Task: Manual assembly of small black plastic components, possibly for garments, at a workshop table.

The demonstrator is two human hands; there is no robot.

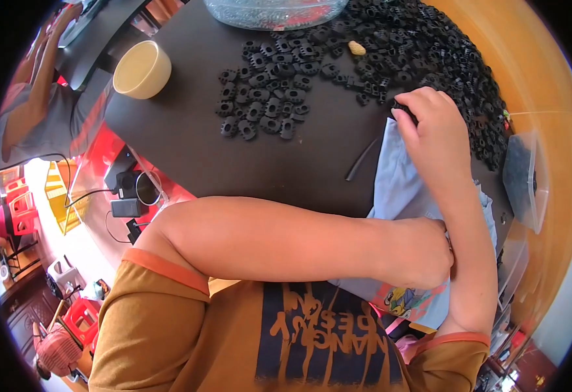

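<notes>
My right hand [435,124] reaches to the near edge of the pile, its thumb and fingers pinched on a small black plastic clip piece [403,107]. Light blue cloth [394,176] lies just below those fingers and runs down under my wrists. Across my body stretches my left arm, and my left hand [420,253] is curled closed beside my right forearm, over the cloth. That forearm hides its fingertips and whatever they may hold. A printed cartoon figure [400,302] shows on fabric below my left hand.
Many black clip pieces [423,46] heap at the far right; a looser group [263,95] lies mid-table. A thin black strip [360,161] rests nearby. Around stand a cream bowl [143,69], a clear bag [276,14] and a clear plastic box [528,179]. Another person's arm [41,85] shows far left.
</notes>
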